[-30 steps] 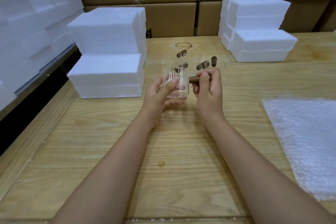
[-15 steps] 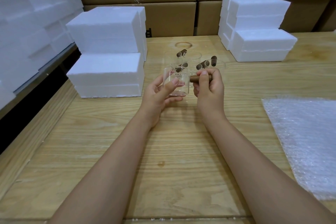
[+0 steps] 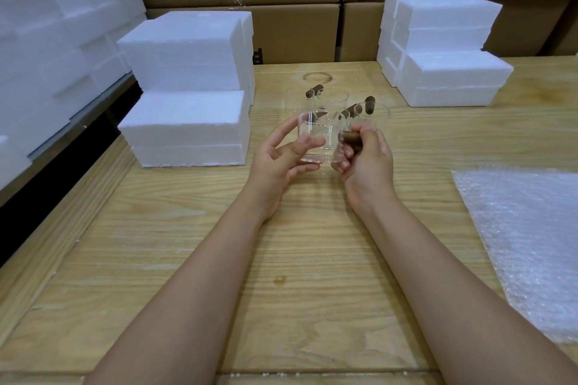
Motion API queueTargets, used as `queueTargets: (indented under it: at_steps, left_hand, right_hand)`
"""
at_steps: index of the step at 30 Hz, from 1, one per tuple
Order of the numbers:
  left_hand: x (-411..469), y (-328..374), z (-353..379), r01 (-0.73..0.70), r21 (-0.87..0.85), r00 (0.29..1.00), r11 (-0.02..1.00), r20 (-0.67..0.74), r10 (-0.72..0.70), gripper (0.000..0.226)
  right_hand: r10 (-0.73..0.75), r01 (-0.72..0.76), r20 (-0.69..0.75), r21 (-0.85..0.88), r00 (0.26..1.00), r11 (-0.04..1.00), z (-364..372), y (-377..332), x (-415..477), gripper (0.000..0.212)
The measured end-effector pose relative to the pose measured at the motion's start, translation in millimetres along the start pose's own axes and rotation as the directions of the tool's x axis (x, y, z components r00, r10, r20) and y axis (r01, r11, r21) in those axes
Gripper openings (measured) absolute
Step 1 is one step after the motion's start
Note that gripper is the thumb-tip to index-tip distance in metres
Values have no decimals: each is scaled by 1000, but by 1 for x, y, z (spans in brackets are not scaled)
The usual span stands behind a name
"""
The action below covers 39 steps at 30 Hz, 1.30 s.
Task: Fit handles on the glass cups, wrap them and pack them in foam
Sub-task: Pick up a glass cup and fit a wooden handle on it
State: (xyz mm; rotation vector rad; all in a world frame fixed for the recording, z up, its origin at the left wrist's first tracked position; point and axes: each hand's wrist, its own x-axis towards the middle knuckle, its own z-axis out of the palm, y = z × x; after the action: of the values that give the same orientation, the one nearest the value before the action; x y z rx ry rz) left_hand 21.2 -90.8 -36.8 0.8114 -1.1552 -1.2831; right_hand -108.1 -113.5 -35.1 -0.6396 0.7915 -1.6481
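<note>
Glass cup (image 3: 316,139) up between both hands, handle at its right wall.
Left hand (image 3: 278,162) grips the cup, thumb in front, fingers behind. Right hand (image 3: 367,162) is clenched on the brown handle (image 3: 350,136), long axis roughly level, end pointing left at the cup wall; seated or not, cannot tell. More cups with handles (image 3: 317,97) stand just beyond the hands. Foam blocks (image 3: 184,125) lie left and bubble wrap (image 3: 525,244) right, both well apart.

Left grip (image 3: 281,162), right grip (image 3: 370,162) bare; forearms (image 3: 200,275) bare; nails (image 3: 302,143) seemingly short.
</note>
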Motion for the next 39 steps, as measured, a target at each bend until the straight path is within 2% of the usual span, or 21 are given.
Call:
queueTargets:
  at_steps: [3, 7, 9, 12, 15, 18, 20, 23, 26, 33, 36, 39]
  left_hand:
    - [0, -1, 1, -8, -6, 1000, 1000, -20, 8, 53]
    - [1, 0, 1, -46, -19, 996, 999, -81, 45, 64]
    - [2, 1, 0, -59, -27, 994, 998, -95, 56, 74]
    - [3, 0, 1, -70, -28, 994, 997, -90, 67, 85]
    - [4, -1, 1, -83, -20, 993, 996, -84, 81, 88]
    - [5, -2, 2, -68, -12, 995, 998, -73, 67, 99]
    - [4, -1, 2, -40, -4, 997, 999, -67, 39, 106]
    - [3, -1, 3, -39, 25, 997, 999, -61, 40, 96]
    - [3, -1, 4, -54, 26, 996, 998, -70, 56, 93]
    - [2, -1, 3, -83, 72, 995, 994, -41, 86, 79]
    - [4, -4, 1, -109, 109, 991, 988, -60, 116, 72]
    - [5, -6, 1, -131, 127, 988, 983, -64, 139, 63]
  right_hand:
    - [42, -42, -15, 13, 999, 999, 2, 2, -1, 13]
    - [-41, 39, -5, -180, 999, 983, 4, 6, -12, 64]
    - [-132, 140, 46, -278, 990, 950, 7, 10, -22, 74]
    - [-256, 288, 136, -345, 957, 893, 12, 14, -32, 58]
    - [-268, 307, 158, -338, 950, 890, 17, 11, -36, 38]
    - [-244, 276, 144, -278, 959, 920, 16, 8, -35, 29]
    - [-179, 199, 114, -190, 977, 962, 17, 6, -34, 25]
    - [-40, 39, 121, 12, 992, 999, 17, 2, -31, 19]
    - [48, -63, 159, 91, 986, 994, 18, 0, -30, 28]
    - [179, -190, 171, 47, 969, 981, 14, 0, -29, 32]
    - [151, -157, 177, 24, 973, 987, 14, 1, -29, 34]
    - [21, 4, 160, -153, 987, 988, 15, 3, -31, 49]
